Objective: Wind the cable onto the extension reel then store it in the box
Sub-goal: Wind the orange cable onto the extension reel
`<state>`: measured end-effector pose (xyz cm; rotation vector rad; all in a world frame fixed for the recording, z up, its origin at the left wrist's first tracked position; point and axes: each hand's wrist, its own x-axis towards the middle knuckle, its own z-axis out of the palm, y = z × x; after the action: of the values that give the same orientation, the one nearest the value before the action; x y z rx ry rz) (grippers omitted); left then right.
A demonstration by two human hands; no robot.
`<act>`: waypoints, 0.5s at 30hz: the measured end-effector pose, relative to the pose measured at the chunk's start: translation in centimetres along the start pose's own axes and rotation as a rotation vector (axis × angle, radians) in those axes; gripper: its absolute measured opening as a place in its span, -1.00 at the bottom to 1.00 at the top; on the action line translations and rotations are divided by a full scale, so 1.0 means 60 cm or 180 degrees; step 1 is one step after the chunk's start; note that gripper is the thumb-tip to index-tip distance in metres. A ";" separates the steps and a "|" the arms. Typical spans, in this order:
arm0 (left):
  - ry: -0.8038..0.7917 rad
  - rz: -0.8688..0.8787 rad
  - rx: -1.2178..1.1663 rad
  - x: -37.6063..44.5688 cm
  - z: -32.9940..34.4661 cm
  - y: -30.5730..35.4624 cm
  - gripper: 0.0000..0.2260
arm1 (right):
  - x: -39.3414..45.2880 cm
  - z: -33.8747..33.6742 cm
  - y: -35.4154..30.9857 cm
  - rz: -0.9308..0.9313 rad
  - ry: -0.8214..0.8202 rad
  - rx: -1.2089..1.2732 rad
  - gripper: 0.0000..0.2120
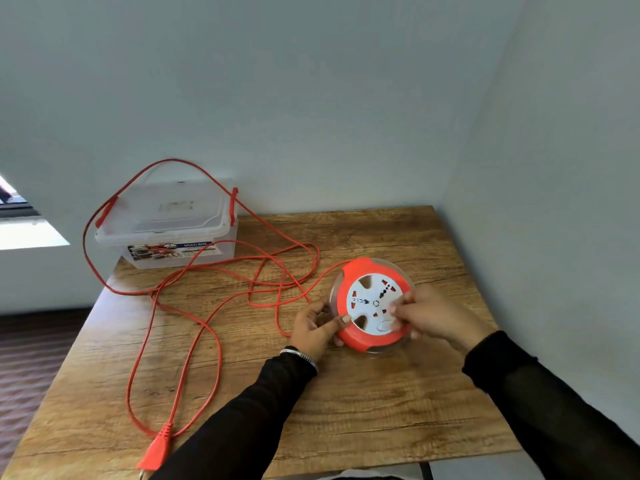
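A round orange extension reel (363,271) with a white socket face lies flat on the wooden table (363,410), right of centre. My left hand (313,329) grips its left rim. My right hand (429,315) rests its fingertips on the white face at the right. The long orange cable (204,327) sprawls in loose loops across the table's left half and runs up over the box. Its orange plug (156,452) lies at the near left edge. A clear plastic box (166,233) with a shut lid and orange clips stands at the far left corner.
Pale walls close in behind and to the right of the table. The table's left edge drops to a dark floor (31,358). One cable loop hangs off the table to the left of the box.
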<state>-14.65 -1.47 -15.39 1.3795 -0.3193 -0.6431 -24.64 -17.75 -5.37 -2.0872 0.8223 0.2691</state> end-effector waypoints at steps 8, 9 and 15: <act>-0.0060 0.0104 0.0076 -0.004 -0.002 0.003 -0.79 | 0.008 0.003 0.000 -0.2356 -0.0246 -0.4128 -0.57; -0.0064 0.0138 0.0060 -0.005 -0.002 0.003 -0.81 | 0.014 0.004 0.001 -0.2398 -0.0287 -0.4341 -0.54; 0.0062 0.0113 -0.0051 -0.009 -0.002 0.006 -0.83 | 0.052 -0.008 -0.029 -0.3198 -0.0167 -0.5210 -0.52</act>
<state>-14.90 -1.03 -14.99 1.3613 -0.3217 -0.6015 -21.21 -18.82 -5.37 -3.5524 -0.9862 0.4940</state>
